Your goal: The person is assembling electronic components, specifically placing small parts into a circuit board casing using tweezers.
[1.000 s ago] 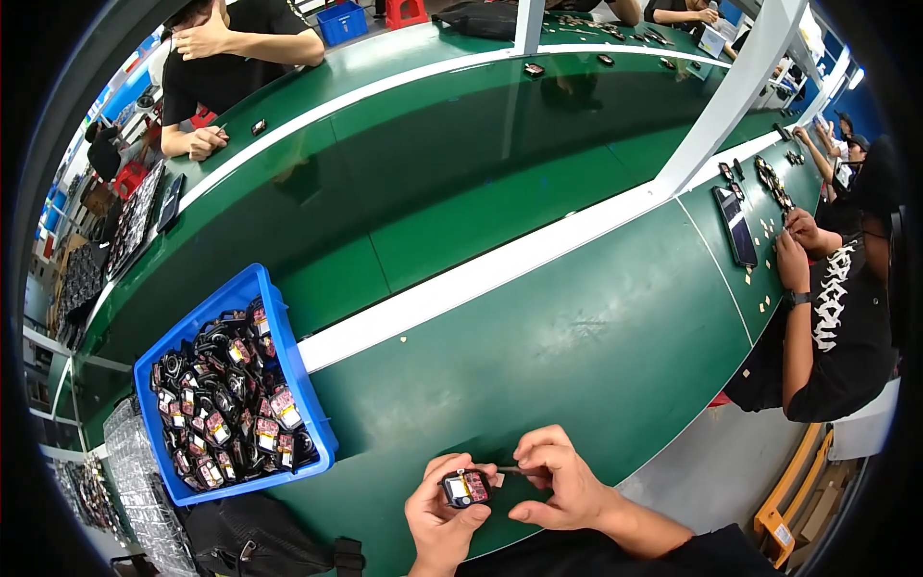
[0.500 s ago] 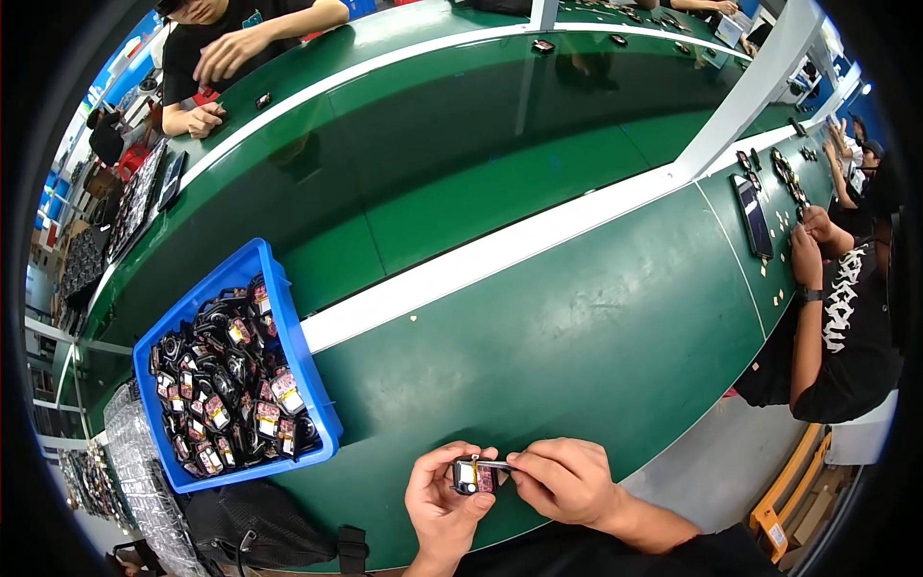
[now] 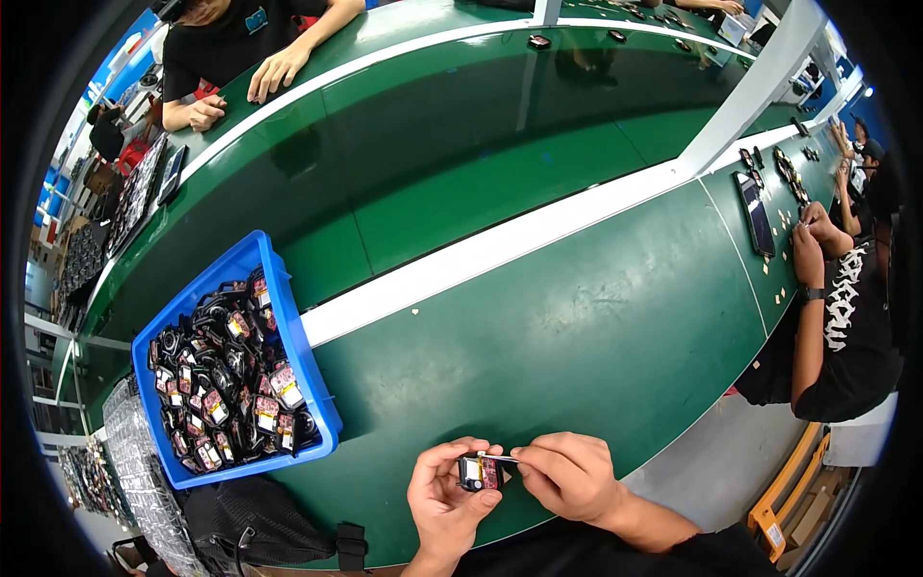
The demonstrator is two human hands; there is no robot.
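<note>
My left hand [image 3: 450, 500] grips a small black watch-like device [image 3: 480, 472] between thumb and fingers. Its opened inside faces up, with a white block, a yellow strip and reddish circuitry. Pinched in my right hand [image 3: 569, 476] is a pair of thin metal tweezers [image 3: 502, 458], whose tip reaches the upper edge of the device. I cannot make out whether the tip grasps anything. Both hands are close together above the near edge of the green table [image 3: 538, 365]. To their left, a blue bin [image 3: 332, 423] holds many similar black devices.
A black bag [image 3: 255, 524] lies below the bin, beside bubble wrap [image 3: 144, 471]. A white rail [image 3: 481, 255] divides my table from a dark green strip. At right, a co-worker's hands [image 3: 812, 236] work near a phone [image 3: 755, 213]. Another person's hands [image 3: 279, 72] rest across the strip.
The tweezers' tip has shifted slightly along the upper edge of the device, which has tilted a little. Across the strip, the other person's raised hand has come down to the table.
</note>
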